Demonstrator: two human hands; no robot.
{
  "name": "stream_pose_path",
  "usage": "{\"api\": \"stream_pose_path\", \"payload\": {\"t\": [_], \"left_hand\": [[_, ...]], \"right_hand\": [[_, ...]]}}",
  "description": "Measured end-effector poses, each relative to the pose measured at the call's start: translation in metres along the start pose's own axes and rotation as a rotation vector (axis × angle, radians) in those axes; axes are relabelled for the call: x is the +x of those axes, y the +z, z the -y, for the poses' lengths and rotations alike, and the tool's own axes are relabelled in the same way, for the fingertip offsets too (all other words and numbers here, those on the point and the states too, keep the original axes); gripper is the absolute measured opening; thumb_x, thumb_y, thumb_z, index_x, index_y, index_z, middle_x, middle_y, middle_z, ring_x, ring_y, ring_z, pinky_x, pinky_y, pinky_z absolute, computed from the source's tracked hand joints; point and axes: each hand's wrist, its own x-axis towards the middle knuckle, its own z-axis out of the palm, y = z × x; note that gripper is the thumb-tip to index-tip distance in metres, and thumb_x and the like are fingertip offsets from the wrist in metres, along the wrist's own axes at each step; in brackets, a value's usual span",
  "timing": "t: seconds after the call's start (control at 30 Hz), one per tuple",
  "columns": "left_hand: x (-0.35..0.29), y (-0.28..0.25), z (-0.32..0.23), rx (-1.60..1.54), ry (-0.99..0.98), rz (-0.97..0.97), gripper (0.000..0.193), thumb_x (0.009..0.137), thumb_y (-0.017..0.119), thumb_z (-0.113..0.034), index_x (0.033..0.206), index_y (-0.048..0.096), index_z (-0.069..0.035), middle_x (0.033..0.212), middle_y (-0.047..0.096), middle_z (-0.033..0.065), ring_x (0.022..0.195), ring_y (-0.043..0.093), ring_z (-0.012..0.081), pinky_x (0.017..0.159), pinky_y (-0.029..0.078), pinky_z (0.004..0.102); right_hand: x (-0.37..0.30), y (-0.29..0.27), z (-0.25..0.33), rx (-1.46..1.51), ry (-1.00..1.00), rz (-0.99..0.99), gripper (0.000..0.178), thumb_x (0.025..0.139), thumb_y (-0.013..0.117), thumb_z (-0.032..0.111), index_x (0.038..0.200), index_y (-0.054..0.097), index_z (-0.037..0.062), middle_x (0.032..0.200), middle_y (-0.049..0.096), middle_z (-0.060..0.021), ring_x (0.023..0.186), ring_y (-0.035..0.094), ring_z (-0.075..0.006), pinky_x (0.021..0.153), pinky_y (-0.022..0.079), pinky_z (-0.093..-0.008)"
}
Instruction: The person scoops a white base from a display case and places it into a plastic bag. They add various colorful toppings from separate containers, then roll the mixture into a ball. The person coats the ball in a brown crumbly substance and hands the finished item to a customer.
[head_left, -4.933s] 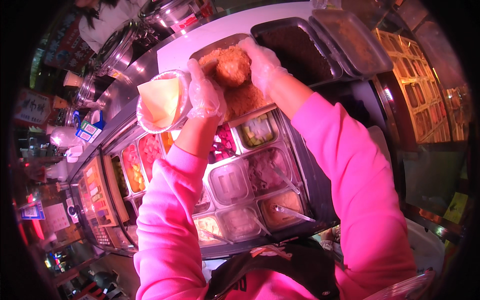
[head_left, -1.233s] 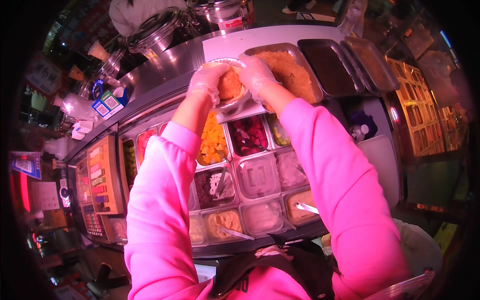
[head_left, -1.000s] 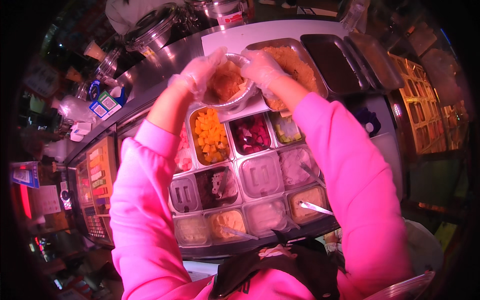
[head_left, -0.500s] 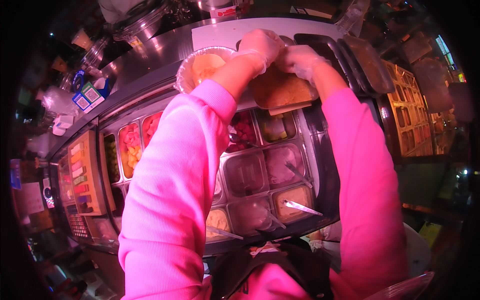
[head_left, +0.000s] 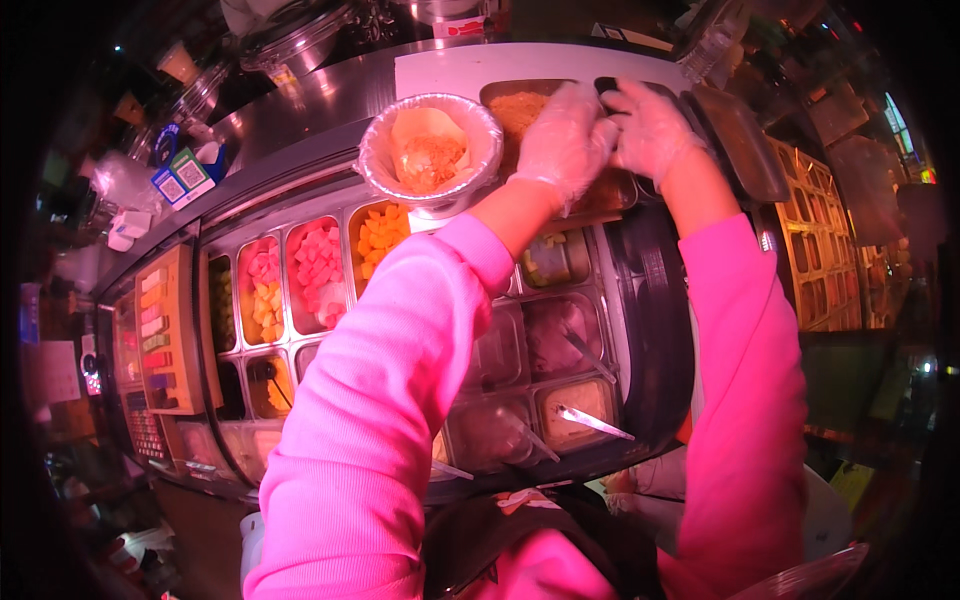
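Both my hands wear clear plastic gloves and hover close together over a metal tray of brown crumbs (head_left: 518,108). My left hand (head_left: 568,140) is above the tray's middle, fingers reaching forward, slightly smeared, with nothing visible in them. Beside it, my right hand (head_left: 654,135) is over the tray's right end, its fingers loosely apart and holding nothing I can see. The hands nearly touch at the thumbs. To their left stands a white bowl (head_left: 373,150) lined with clear plastic. In it lies a pale flat piece (head_left: 415,125) with a heap of brown crumbs (head_left: 432,160).
Below my arms, a counter holds metal pans of pink cubes (head_left: 318,262), orange cubes (head_left: 380,238) and creamy fillings, some with spoons (head_left: 592,420). Dark trays (head_left: 738,145) are at the far right. A wooden rack (head_left: 168,335) and a code stand (head_left: 183,178) are on the left.
My hands have shifted right and come slightly apart. The bowl and the tray's left end now show fully, and more fruit pans show left of my arm.
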Motion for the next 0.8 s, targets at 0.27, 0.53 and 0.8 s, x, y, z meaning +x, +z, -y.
{"api": "stream_pose_path", "payload": {"t": [0.27,0.53,0.8], "left_hand": [[0.017,-0.166,0.029,-0.097,-0.292,0.043,0.046,0.091,0.078,-0.036,0.121,0.073,-0.002,0.101,0.074,0.0089,0.082,0.065,0.0101,0.072,0.052,0.0235],[-0.047,-0.236,0.107,-0.437,-0.967,-0.041,0.025,0.088,0.079,-0.021,0.098,0.075,0.001,0.090,0.073,0.0056,0.077,0.065,0.0150,0.075,0.052,0.0288],[-0.046,-0.225,0.083,-0.402,-0.372,-0.105,0.018,0.097,0.071,-0.010,0.107,0.071,0.005,0.102,0.071,0.0066,0.095,0.062,0.0110,0.089,0.050,0.0252]], "right_hand": [[0.009,0.056,-0.021,-0.632,-0.423,0.132,0.040,0.084,0.084,0.029,0.114,0.075,0.0034,0.099,0.070,-0.0035,0.083,0.062,-0.0139,0.071,0.049,-0.0262],[0.038,0.129,-0.061,-1.280,-0.679,-0.037,0.018,0.082,0.079,0.016,0.093,0.078,0.0023,0.091,0.075,-0.0102,0.079,0.068,-0.0225,0.070,0.052,-0.0361],[-0.008,0.112,-0.062,-1.410,-1.716,0.371,0.016,0.078,0.073,0.008,0.094,0.073,0.0071,0.110,0.070,-0.0132,0.094,0.066,-0.0362,0.085,0.052,-0.0423]]}}
